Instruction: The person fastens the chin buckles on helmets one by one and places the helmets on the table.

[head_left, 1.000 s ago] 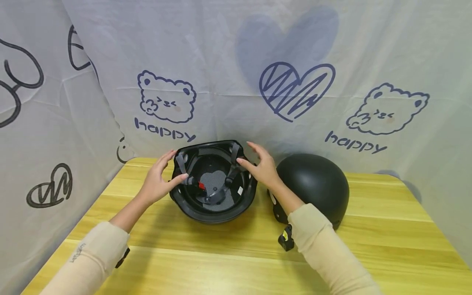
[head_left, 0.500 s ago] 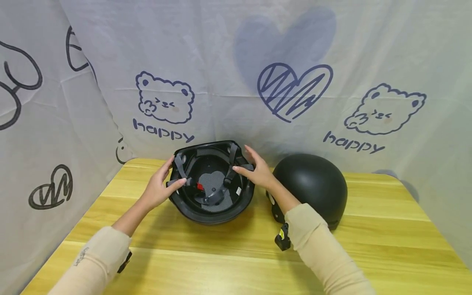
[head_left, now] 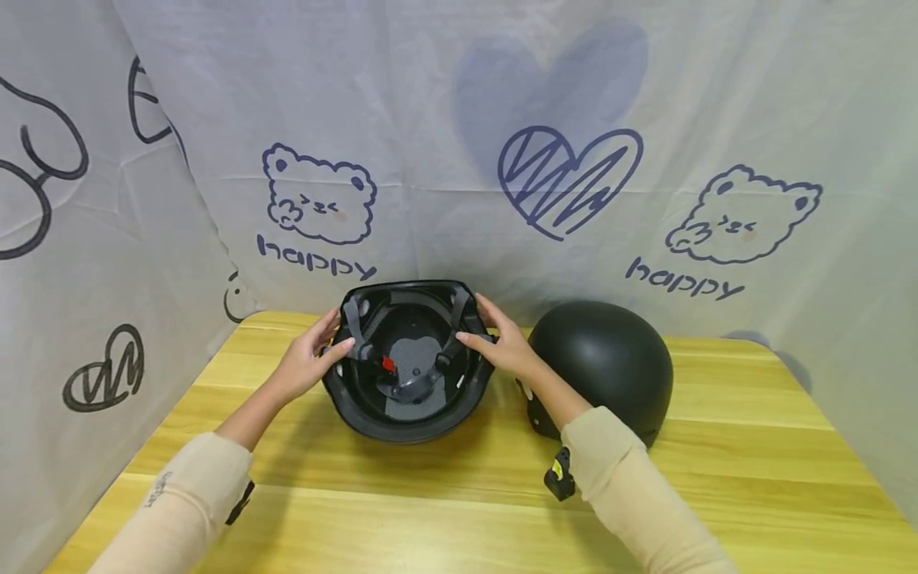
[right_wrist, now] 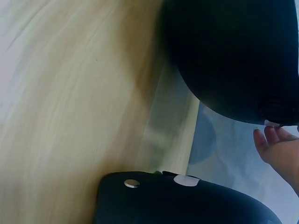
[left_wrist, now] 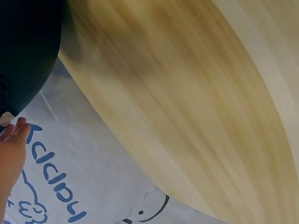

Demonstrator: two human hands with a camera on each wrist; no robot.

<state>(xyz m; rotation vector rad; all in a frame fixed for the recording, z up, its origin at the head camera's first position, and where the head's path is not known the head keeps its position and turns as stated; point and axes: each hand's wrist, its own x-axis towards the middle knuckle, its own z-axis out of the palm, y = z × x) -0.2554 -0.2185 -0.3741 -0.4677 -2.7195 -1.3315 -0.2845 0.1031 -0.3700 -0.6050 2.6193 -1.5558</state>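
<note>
A black helmet is held with its hollow inside facing me, showing grey straps, a red buckle part and a mesh lining. My left hand grips its left side, thumb over the rim and fingers behind. On the opposite side my right hand holds the rim the same way, its thumb by the right strap. In the left wrist view the dark outer shell shows above my fingers. The right wrist view has the shell with my fingertips at its edge.
A second black helmet, dome up, rests on the wooden table just right of my right hand, partly behind my forearm. Behind the table hangs a pale cloth with drawn bears and hearts.
Both hands have come in onto the helmet's rim; the right one has moved in from beside the edge. The helmet has tilted slightly. The second helmet has stayed put.
</note>
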